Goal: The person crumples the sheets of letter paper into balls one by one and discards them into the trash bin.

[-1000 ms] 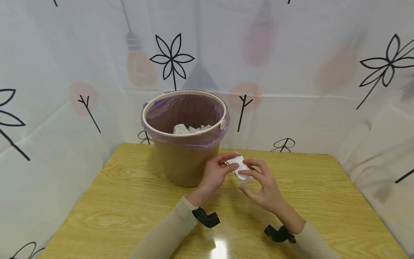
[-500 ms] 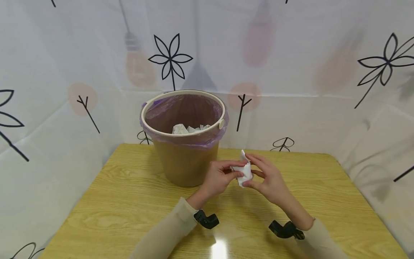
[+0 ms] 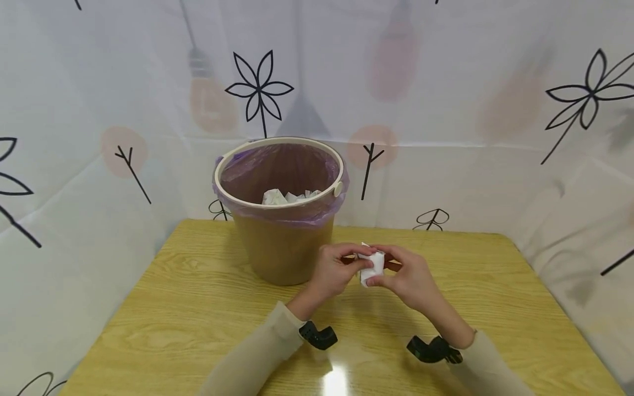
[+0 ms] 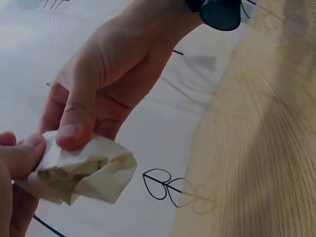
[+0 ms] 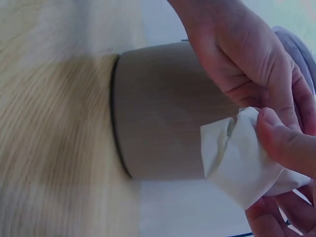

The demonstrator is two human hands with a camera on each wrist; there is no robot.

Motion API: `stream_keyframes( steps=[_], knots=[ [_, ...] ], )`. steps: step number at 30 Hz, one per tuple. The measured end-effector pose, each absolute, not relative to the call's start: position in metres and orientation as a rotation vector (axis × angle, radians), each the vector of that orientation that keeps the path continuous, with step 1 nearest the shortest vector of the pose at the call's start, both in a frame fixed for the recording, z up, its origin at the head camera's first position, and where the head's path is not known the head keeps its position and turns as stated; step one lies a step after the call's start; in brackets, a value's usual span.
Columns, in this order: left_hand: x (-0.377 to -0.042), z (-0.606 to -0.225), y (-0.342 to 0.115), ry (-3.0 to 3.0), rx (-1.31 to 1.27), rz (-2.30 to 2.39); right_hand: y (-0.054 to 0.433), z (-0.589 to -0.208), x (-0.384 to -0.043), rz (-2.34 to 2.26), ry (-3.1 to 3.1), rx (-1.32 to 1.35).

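Between both hands, above the table, is a small folded wad of white paper (image 3: 376, 265). My left hand (image 3: 333, 270) pinches its left side with the thumb in front and fingers behind. My right hand (image 3: 411, 278) grips the opposite side, thumb low on the wad. The left wrist view shows the paper (image 4: 111, 168) creased, with a hollow fold in its edge. In the right wrist view its loose corner (image 5: 217, 143) sticks out past the right thumb (image 5: 284, 138).
A beige bin (image 3: 282, 247) with a purple liner (image 3: 312, 217) stands behind my left hand, crumpled white paper (image 3: 274, 197) inside. The wooden table (image 3: 173, 308) ends at a white patterned cloth (image 3: 446, 181). Black wrist cameras (image 3: 317, 335) are strapped to both wrists.
My right hand has gone from loosely spread fingers at the paper to gripping it. The upright flap has folded down, and the wad is smaller and more compact.
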State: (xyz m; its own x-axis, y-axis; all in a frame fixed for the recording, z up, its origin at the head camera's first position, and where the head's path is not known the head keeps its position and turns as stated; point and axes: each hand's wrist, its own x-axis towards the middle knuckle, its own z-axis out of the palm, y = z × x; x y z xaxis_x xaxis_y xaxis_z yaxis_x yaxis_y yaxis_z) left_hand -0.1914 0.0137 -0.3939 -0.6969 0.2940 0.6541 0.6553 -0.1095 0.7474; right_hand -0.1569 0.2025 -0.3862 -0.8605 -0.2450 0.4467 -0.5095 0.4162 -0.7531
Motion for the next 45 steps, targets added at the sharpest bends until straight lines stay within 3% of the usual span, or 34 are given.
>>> stream_keyframes(
  steps=[7, 16, 29, 45],
  knots=[
    [-0.194, -0.393, 0.014, -2.021, -0.917, -1.690, 0.201, -0.390, -0.156, 1.492, -2.348, 0.544],
    [-0.194, -0.401, 0.016, -2.105, -0.933, -1.616, 0.197, -0.388, -0.157, 1.423, -2.118, 0.618],
    [-0.195, -0.398, 0.007, -2.299, -1.102, -2.280, 0.199, -0.384, -0.157, 1.244, -1.982, 0.660],
    [-0.193, -0.391, 0.009, -2.409, -0.901, -2.063, 0.200, -0.390, -0.164, 1.181, -1.862, 0.908]
  ],
)
